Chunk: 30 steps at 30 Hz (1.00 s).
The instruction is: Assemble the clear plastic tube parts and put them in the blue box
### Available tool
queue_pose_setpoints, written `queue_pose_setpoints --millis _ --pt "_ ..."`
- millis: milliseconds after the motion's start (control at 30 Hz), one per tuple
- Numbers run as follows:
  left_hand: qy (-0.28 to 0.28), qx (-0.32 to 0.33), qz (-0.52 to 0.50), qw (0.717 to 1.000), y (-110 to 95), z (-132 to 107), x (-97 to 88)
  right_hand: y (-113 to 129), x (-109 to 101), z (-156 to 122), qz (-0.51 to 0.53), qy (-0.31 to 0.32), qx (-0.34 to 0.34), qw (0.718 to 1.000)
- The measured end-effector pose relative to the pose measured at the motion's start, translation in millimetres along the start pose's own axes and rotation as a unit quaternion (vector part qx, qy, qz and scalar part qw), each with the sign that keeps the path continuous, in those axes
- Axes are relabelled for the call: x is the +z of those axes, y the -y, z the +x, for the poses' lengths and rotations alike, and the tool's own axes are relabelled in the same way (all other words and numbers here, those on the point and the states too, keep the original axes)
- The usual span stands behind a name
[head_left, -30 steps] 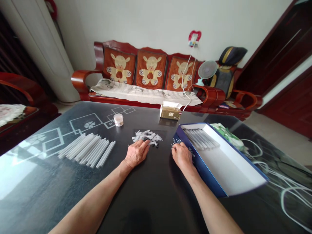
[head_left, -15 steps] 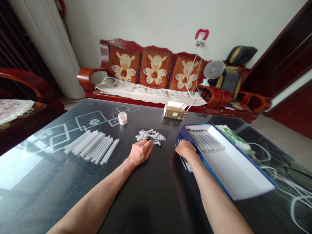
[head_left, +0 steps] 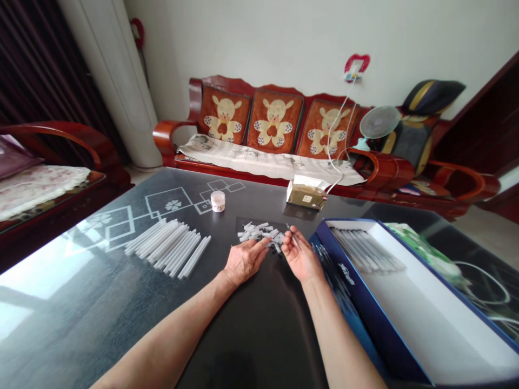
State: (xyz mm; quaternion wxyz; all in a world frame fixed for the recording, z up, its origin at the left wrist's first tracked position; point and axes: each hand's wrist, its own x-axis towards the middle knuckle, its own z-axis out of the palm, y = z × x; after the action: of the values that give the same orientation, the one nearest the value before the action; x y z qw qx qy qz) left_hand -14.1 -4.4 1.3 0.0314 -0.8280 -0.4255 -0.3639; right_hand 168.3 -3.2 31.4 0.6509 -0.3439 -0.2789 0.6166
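A thin dark pin (head_left: 292, 235) is pinched between thumb and forefinger of the right hand (head_left: 302, 258), just right of a loose pile of small white plastic pieces (head_left: 257, 233) on the black glass table (head_left: 121, 302). Slightly spread fingers of the left hand (head_left: 246, 262) nearly touch it; a brush could scatter the pile.

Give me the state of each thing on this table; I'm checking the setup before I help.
Left hand, resting open on the tabletop, fingertips beside the small white pieces
Right hand, raised palm-up, pinching a thin dark rod
Small white pieces, loose in a heap
White tubes, lying side by side
Blue box, open, holding more tubes
Small jar, upright, lidded
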Motion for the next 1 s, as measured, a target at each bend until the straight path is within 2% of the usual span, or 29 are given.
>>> queue_pose_setpoints --millis 100,200,333,633,833,1000 --pt "0.000 -0.006 -0.012 1.000 1.7 1.1 1.1 -20.0 -2.2 1.3 0.034 0.003 0.008 0.999" --pt "-0.004 -0.017 -0.027 0.999 2.0 2.9 -0.3 -27.5 -2.3 1.3 0.044 0.009 0.024 0.999" --pt "0.008 -0.037 -0.023 0.999 0.8 4.7 -3.5 -30.0 0.8 3.1 -0.005 0.024 0.004 1.000" --pt "0.007 -0.044 -0.013 0.999 0.7 3.9 -2.5 -40.4 2.2 2.2 -0.066 -0.010 -0.028 0.997" --pt "0.026 -0.039 -0.019 0.999 0.9 3.1 -1.3 -46.1 -1.3 2.6 -0.132 0.014 -0.034 0.991" --pt "0.026 -0.048 -0.031 0.998 -0.7 3.5 -3.5 -45.0 2.6 -1.3 -0.184 0.028 -0.070 0.980"
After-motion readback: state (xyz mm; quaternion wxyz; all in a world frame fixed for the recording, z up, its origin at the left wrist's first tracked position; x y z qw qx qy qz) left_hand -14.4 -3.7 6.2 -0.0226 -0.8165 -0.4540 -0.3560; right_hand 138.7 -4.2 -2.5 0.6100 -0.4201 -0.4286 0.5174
